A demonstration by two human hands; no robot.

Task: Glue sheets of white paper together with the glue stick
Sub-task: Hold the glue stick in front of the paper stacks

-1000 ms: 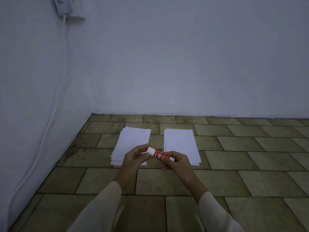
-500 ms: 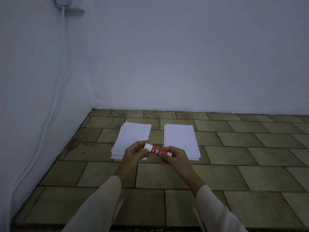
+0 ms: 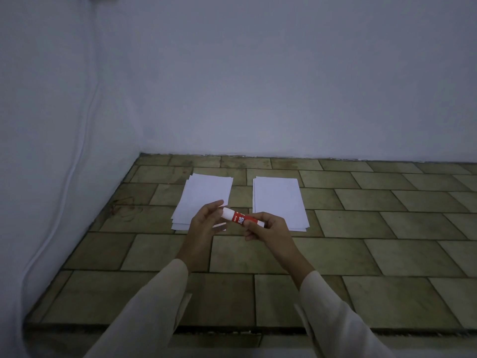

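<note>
A red and white glue stick (image 3: 241,218) is held level above the tiled floor, between both hands. My right hand (image 3: 268,229) grips its red body. My left hand (image 3: 206,222) pinches the white cap end with fingertips. Behind the hands lie two stacks of white paper: a loosely fanned left stack (image 3: 204,196) and a neater right stack (image 3: 278,200). My left hand covers the near corner of the left stack.
The tan tiled floor (image 3: 361,241) meets a white wall at the back and another on the left. A white cable (image 3: 77,161) runs down the left wall. A floor edge (image 3: 232,330) crosses just in front of me.
The view has tilted down a little, so papers and hands sit higher in frame. Both hands keep hold of the glue stick; the left fingers have shifted slightly on the cap.
</note>
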